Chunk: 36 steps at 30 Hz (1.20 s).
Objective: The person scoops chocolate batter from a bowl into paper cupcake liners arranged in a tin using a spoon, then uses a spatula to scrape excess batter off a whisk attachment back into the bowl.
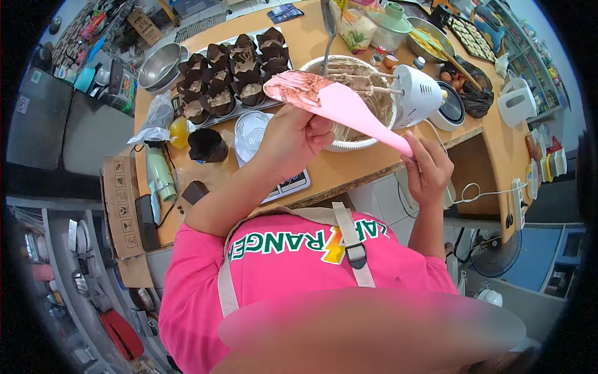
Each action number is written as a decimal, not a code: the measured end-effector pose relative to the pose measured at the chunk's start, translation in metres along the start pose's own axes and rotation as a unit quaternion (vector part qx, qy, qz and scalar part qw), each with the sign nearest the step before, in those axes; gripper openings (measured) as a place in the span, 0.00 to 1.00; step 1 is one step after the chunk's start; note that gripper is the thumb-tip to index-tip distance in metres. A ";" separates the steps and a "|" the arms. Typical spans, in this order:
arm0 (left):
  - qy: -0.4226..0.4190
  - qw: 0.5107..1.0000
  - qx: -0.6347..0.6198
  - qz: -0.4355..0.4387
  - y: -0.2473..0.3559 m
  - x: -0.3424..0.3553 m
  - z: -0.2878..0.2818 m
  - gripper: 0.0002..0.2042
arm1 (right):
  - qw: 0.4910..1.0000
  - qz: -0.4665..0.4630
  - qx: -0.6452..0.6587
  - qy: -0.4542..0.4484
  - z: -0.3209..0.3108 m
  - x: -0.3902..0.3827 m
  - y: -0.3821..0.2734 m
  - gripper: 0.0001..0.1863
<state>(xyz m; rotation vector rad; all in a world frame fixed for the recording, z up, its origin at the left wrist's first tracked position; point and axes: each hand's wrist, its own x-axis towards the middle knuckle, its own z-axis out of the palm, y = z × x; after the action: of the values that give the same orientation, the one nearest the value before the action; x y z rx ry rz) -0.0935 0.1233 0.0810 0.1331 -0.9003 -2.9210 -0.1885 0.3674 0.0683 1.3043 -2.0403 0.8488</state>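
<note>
A pink silicone spatula (358, 112) is held slantwise over the mixing bowl, with brown batter smeared on its broad blade. My right hand (430, 165) pinches the end of its handle. Close under the blade, my left hand (299, 134) is closed with its fingers curled against the spatula; the thumb is partly hidden behind it. Below them stands a white bowl (352, 146) of brown batter. A white hand mixer (416, 93) rests at its right rim, its beaters coated in batter. A metal spoon or ladle (328, 31) leans in the bowl.
Left of the bowl, a tray (233, 111) carries several dark paper cups of batter. A white kitchen scale (296, 182) and a single dark cup (207, 146) are nearer me. Metal bowls (161, 67) stand far left. The mixer's white cord (479, 199) runs to a power strip at right.
</note>
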 end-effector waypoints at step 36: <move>-0.168 0.924 -0.256 -0.227 0.015 -0.006 -0.020 0.12 | 0.988 0.077 0.111 0.070 0.006 -0.001 0.007 0.21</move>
<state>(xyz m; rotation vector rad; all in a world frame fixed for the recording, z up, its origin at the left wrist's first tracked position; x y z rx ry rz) -0.0851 0.1007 0.0735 -0.2349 -0.0920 -3.5711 -0.1956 0.3655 0.0621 1.1729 -1.9987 1.2327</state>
